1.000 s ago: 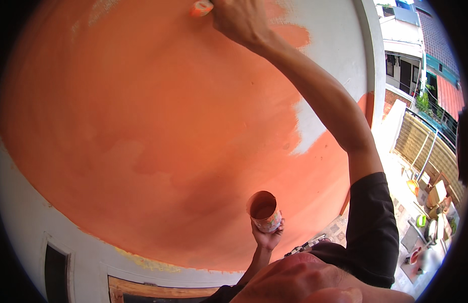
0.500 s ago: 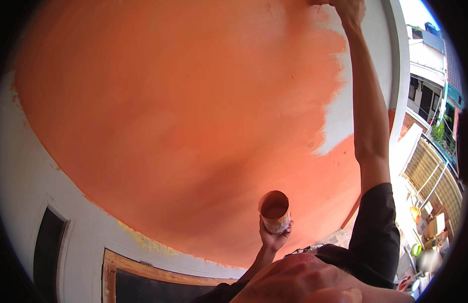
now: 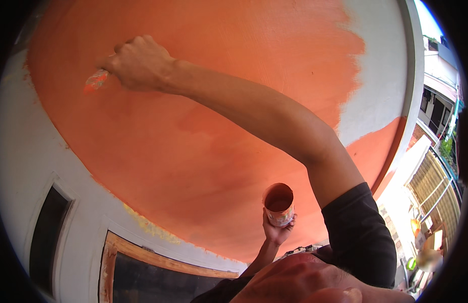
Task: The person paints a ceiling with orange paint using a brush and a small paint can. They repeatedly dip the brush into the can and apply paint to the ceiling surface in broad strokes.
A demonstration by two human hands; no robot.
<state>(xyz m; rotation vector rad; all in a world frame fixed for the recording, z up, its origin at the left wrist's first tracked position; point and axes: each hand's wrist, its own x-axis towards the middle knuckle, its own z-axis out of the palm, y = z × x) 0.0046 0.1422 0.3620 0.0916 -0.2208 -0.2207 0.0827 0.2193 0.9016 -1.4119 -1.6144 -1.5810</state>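
Observation:
My right hand (image 3: 143, 64) reaches across to the upper left, its fingers closed round a paintbrush (image 3: 96, 80). The brush's paint-smeared end points down and left, over the orange part of the wall (image 3: 209, 121); whether it touches the wall I cannot tell. Low in the middle, my left hand (image 3: 278, 231) holds a paint can (image 3: 281, 216) from below and around its side. Reddish-orange paint shows inside the can, which tilts toward me, and its outside is streaked with paint.
Pale unpainted wall (image 3: 380, 45) borders the orange at the upper right. At the lower left are a wood-framed dark window (image 3: 158, 278) and a narrow dark opening (image 3: 48, 232). A corrugated fence (image 3: 431, 174) and assorted clutter (image 3: 428, 252) stand outside at the right.
My right hand has swung with the paintbrush from the top right edge of the wall to its upper left, bending at the elbow. The left hand still holds the can in nearly the same place.

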